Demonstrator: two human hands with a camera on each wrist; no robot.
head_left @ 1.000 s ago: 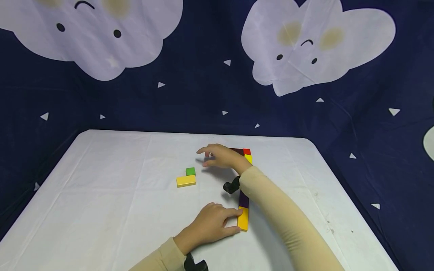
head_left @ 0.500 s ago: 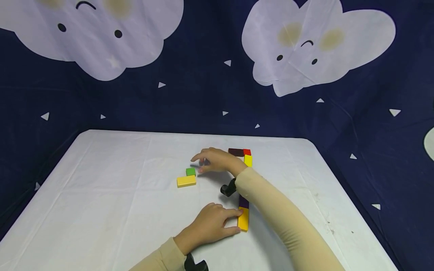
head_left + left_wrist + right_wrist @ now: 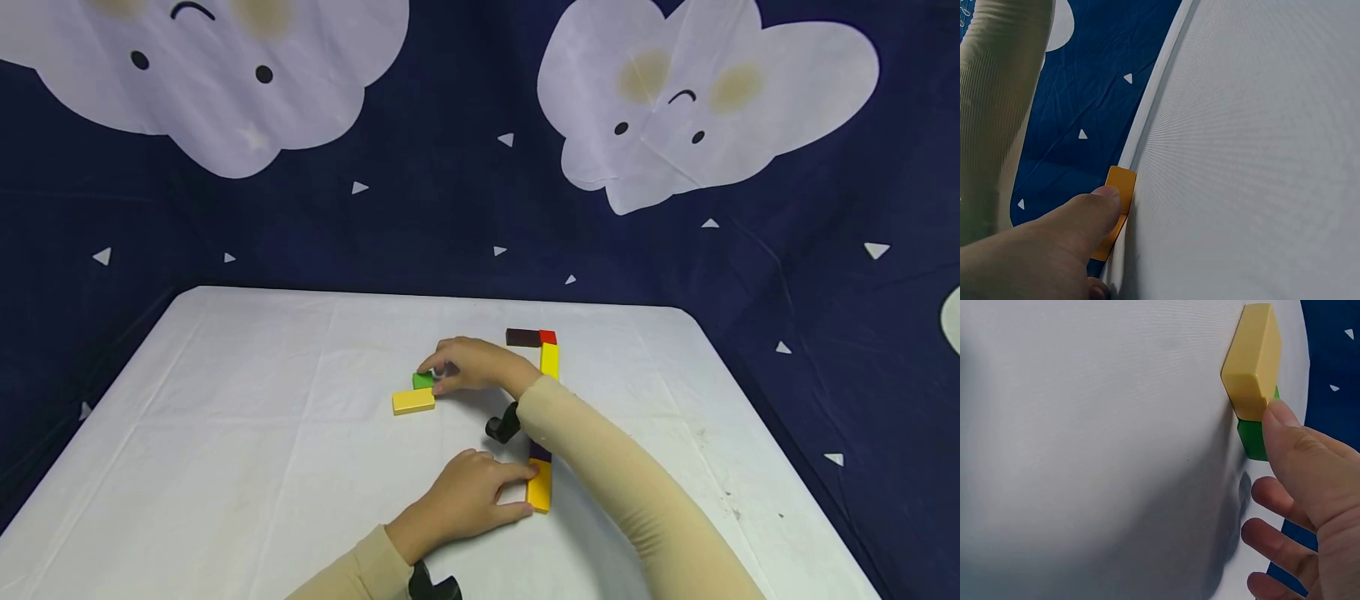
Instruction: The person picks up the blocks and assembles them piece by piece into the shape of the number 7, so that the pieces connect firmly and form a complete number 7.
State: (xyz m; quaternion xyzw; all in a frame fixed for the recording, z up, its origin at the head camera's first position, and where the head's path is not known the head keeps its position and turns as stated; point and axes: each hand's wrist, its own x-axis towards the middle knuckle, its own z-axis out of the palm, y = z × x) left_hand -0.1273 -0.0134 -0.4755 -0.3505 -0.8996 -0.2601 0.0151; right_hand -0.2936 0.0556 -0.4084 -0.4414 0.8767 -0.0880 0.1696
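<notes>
My right hand (image 3: 477, 365) reaches to a small green block (image 3: 422, 382) in mid-table. Its index fingertip lies at the block's far side and its thumb at the right side, pinching it. A pale yellow block (image 3: 413, 402) touches the green one on the near side; in the right wrist view the thumb overlaps a corner of this yellow block (image 3: 1252, 369). My left hand (image 3: 468, 496) rests on the table, index fingertip on an orange-yellow block (image 3: 541, 490) and thumb beside its near end. That finger also presses the orange-yellow block (image 3: 1121, 182) in the left wrist view.
The orange-yellow block ends a row running away from me: a dark purple block (image 3: 539, 451), a part hidden by the right sleeve, a bright yellow block (image 3: 550, 360) and a red block (image 3: 548, 337). A dark brown block (image 3: 522, 337) adjoins the red one. White cloth covers the table (image 3: 247, 433).
My right hand has come down and left from near the dark brown block to the green block, uncovering the brown block. The left hand has stayed on the orange-yellow block.
</notes>
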